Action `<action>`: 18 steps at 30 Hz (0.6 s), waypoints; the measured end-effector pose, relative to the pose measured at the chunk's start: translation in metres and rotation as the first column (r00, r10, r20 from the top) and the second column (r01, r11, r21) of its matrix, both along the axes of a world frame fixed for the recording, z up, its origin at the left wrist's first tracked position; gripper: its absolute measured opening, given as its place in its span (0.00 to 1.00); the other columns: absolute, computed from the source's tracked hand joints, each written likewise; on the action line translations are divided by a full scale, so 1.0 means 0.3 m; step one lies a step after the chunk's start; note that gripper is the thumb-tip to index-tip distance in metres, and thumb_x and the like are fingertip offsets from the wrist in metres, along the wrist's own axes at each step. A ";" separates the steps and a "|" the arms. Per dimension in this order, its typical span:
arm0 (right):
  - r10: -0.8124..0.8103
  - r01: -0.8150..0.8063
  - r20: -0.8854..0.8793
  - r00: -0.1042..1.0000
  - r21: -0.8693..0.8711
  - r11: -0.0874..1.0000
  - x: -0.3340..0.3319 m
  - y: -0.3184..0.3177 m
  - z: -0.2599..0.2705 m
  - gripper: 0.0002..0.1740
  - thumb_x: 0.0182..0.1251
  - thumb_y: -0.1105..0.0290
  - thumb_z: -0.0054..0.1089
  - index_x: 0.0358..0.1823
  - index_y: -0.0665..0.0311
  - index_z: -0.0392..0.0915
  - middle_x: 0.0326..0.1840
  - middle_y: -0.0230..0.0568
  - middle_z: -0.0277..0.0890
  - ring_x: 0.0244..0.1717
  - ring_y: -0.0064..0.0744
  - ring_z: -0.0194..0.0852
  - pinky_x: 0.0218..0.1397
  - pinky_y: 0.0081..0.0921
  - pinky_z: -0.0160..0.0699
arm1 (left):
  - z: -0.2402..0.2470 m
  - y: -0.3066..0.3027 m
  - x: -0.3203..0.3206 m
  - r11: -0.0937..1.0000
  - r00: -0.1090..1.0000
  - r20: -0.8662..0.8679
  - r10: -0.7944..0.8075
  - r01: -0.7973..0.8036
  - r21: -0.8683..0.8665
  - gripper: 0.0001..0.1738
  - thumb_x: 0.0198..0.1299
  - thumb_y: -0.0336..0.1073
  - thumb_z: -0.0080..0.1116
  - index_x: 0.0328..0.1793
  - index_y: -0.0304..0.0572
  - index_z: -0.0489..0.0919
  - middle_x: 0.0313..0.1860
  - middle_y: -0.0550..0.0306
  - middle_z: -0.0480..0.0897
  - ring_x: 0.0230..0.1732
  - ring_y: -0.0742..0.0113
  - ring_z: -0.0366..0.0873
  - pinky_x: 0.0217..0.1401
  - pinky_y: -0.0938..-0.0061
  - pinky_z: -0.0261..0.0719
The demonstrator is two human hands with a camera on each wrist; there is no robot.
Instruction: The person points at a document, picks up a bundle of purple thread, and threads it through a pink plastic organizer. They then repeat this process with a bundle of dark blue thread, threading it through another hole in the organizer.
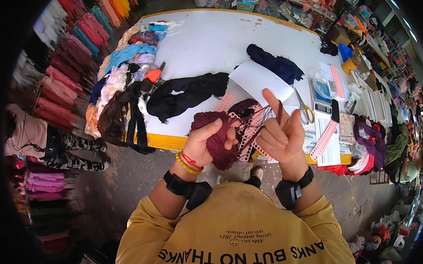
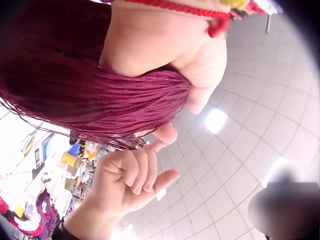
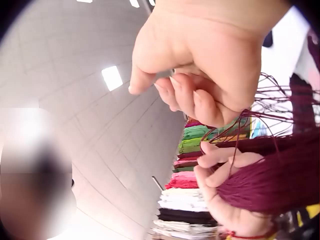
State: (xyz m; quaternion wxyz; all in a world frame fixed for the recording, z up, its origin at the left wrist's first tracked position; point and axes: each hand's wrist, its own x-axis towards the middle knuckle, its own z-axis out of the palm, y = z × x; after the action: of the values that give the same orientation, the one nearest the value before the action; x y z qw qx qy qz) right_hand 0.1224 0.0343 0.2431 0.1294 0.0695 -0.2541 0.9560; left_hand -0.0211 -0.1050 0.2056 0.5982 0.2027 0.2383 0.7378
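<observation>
My left hand grips a thick maroon yarn hank, its fingers curled round the bundle; the left wrist view shows the hank fanning out from that hand. To its right is my right hand, with one finger pointing out and the others curled. Thin maroon strands run from the hank to the right hand and loop round a finger. Beneath the hands, a pink card with holes carries dark maroon yarn at the table's front edge.
Black yarn and a navy hank lie on the white table, beside a white sheet. Yellow-handled scissors, a scale and a pink strip are at the right. Mixed yarns line the left edge.
</observation>
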 end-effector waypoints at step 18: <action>-0.562 0.069 0.432 0.705 0.748 0.660 -0.050 -0.068 -0.007 0.05 0.59 0.73 0.58 0.32 0.68 0.78 0.22 0.25 0.71 0.20 0.11 0.63 0.22 0.11 0.62 | 0.031 0.033 0.042 0.995 0.995 -0.023 0.100 -0.101 -0.020 0.21 0.65 0.37 0.46 0.59 0.32 0.68 0.53 0.53 0.75 0.53 0.68 0.72 0.58 0.73 0.69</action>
State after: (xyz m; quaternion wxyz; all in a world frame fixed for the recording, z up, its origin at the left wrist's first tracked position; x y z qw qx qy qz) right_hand 0.1075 0.0140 0.2410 0.1767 -0.2617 -0.6230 0.7157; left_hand -0.0084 -0.0949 0.2148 0.5597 0.1924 0.2624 0.7621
